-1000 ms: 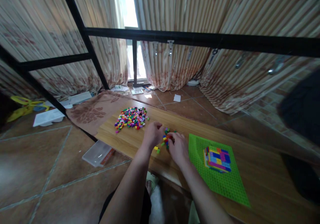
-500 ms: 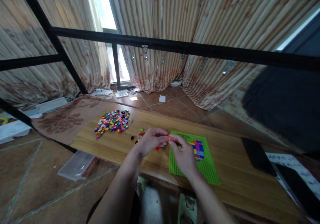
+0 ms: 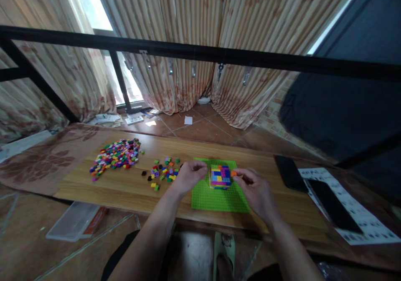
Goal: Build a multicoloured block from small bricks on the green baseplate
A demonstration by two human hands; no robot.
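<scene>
A colourful block build (image 3: 220, 176) of blue, purple, yellow and orange bricks stands on a green studded baseplate (image 3: 206, 201). At its right side, my right hand (image 3: 256, 192) pinches a small orange brick (image 3: 233, 173) between thumb and fingers, close to the build's edge. My left hand (image 3: 190, 176) hovers over the baseplate's left part, fingers curled and thumb near the fingertips; whatever may be between them is hidden. Left of that hand lies a loose scatter of small bricks (image 3: 171, 175), partly covered by it.
A big heap of mixed bricks (image 3: 117, 153) is on the left of the wooden table (image 3: 125, 189). To the right are a black phone (image 3: 290, 172) and a printed sheet (image 3: 369, 226) with another dark device (image 3: 333, 206) on it. A clear plastic box (image 3: 70, 220) sits on the floor.
My hands have parted; the orange brick went with my right hand to the right side of the build. My view has turned right, uncovering the build and the loose bricks.
</scene>
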